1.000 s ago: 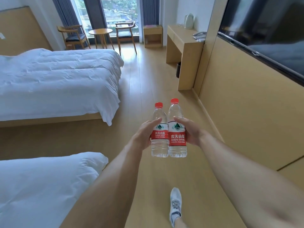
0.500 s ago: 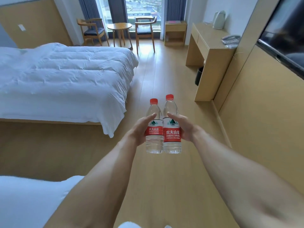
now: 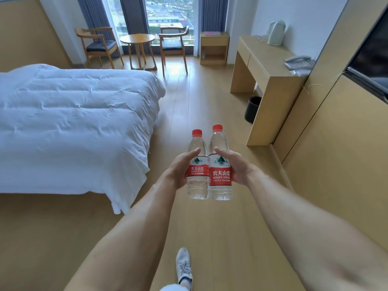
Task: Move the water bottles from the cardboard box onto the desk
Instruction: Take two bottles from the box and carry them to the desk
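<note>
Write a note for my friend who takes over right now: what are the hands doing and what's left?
Left hand grips the left bottle; right hand grips the right bottle.
Both bottles are upright, side by side, carried above the floor.
Done: two bottles are out of the box, which is not in view.
Left: walk to the desk ahead on the right and stand them there.

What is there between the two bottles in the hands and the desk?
In the head view, only bare wooden floor lies between the bottles and the desk; a black bin stands under the desk.
</note>
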